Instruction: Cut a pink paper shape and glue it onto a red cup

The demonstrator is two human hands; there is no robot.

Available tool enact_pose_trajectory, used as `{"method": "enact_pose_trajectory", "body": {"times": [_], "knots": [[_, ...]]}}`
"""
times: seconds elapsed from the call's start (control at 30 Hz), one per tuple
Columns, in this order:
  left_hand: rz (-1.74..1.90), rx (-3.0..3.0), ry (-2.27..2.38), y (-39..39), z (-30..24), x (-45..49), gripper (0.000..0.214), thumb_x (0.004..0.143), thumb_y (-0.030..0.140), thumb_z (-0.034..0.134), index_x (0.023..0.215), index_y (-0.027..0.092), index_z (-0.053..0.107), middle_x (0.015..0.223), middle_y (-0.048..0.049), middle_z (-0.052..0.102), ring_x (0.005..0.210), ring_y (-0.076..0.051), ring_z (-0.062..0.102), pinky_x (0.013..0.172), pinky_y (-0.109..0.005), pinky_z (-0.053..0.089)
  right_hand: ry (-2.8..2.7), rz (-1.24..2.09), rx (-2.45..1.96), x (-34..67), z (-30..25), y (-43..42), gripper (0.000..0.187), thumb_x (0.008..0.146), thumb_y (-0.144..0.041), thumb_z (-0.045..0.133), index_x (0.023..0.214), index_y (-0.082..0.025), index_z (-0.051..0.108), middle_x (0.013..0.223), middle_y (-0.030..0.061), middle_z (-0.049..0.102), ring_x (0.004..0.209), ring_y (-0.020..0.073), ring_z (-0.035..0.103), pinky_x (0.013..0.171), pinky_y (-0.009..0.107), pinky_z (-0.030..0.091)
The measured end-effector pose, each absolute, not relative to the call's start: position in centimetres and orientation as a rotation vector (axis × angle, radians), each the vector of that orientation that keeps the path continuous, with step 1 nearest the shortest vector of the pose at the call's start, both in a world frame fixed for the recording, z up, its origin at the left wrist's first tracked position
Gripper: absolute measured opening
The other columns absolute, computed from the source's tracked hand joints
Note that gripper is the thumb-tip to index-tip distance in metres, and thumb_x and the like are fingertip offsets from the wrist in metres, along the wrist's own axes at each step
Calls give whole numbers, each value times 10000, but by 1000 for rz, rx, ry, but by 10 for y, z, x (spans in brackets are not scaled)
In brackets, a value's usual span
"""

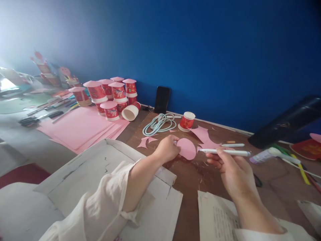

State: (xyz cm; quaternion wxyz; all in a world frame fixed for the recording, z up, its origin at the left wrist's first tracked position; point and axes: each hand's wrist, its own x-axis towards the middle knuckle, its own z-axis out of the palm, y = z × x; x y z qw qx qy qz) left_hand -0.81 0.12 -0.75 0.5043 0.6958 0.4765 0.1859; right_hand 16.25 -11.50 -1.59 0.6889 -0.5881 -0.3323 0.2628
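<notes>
My left hand [168, 149] pinches the left edge of a pink paper circle [187, 149] above the brown table. A small pale bit shows at its fingertips, too small to name. In my right hand [234, 170] is a white marker pen [228, 152], held level with its tip pointing left at the circle's right edge. A small gap seems to separate tip and paper. Pink paper scraps [202, 136] lie behind the circle, and smaller scraps [143, 142] lie left of it. Another white pen [233, 145] rests just beyond my right hand.
Red paper cups with pink lids [117, 92] stand at the back left, by pink sheets [82, 129]. A coiled cable [159, 124], a phone [162, 99] and an upturned red cup [187, 121] sit along the blue wall. A black tube [286, 122] leans at right. White cardboard [97, 167] lies front left.
</notes>
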Motion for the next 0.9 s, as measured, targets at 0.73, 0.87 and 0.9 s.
{"method": "enact_pose_trajectory", "body": {"times": [0.73, 0.87, 0.9], "knots": [[608, 1555, 1163, 1, -20, 2, 132, 691, 190, 590, 822, 185, 577, 635, -8, 649, 485, -151, 633, 465, -213, 453, -643, 338, -1859, 208, -26, -123, 247, 710, -398, 671, 647, -172, 596, 455, -18, 510, 370, 116, 445, 351, 224, 322], [572, 1507, 1139, 0, -20, 2, 145, 696, 203, 589, 839, 187, 570, 659, -18, 658, 471, -166, 636, 419, -219, 442, -605, 420, -1764, 207, -34, -119, 298, 668, -416, 681, 791, -149, 637, 540, -7, 567, 390, 109, 452, 346, 217, 320], [570, 1494, 1137, 1, -21, 2, 148, 697, 203, 588, 843, 188, 569, 662, -19, 660, 473, -170, 639, 416, -219, 443, -597, 439, -1736, 206, -35, -118, 336, 660, -416, 683, 850, -142, 641, 576, -2, 585, 407, 107, 460, 349, 213, 328]]}}
